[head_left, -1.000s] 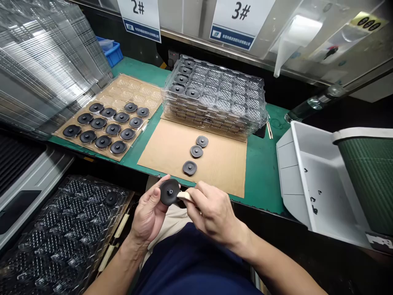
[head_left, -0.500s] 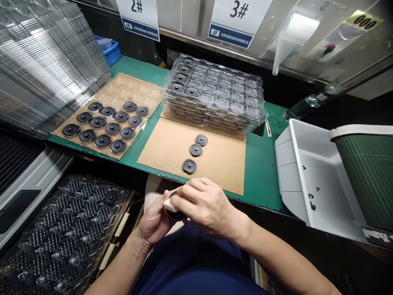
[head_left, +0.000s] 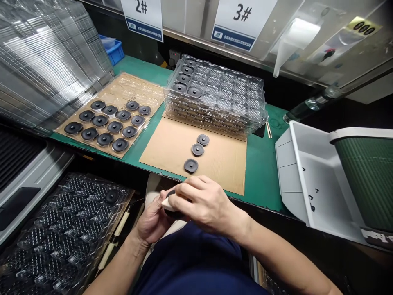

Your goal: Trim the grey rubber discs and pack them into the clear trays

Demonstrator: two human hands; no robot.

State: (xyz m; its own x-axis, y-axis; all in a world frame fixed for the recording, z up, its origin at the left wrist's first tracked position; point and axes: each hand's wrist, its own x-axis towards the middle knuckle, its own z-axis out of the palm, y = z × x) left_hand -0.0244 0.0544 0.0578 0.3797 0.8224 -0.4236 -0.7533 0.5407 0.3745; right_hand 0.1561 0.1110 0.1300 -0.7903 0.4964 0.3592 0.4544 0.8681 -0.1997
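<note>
Close to my body, below the bench edge, my left hand (head_left: 152,223) is closed around a dark round part (head_left: 170,213), mostly hidden by fingers. My right hand (head_left: 202,203) presses a small cream-coloured piece (head_left: 166,203) against that part; its exact kind is unclear. Just beyond the hands, a brown cardboard sheet (head_left: 224,164) bears 3 black wavy discs with a small central stud, one (head_left: 191,165) nearest me and two touching, including this disc (head_left: 203,140).
Left on the green bench (head_left: 260,155), a clear tray (head_left: 127,88) holds several black discs. Stacked clear trays (head_left: 215,108) stand behind the cardboard. A white bin (head_left: 299,180) with small black scraps is right; another tray (head_left: 73,229) lies lower left. Tall tray stacks (head_left: 52,61) rise far left.
The cream-coloured piece and the fingers around it have shifted slightly left. The whole view has moved a little. The discs on the cardboard lie as before.
</note>
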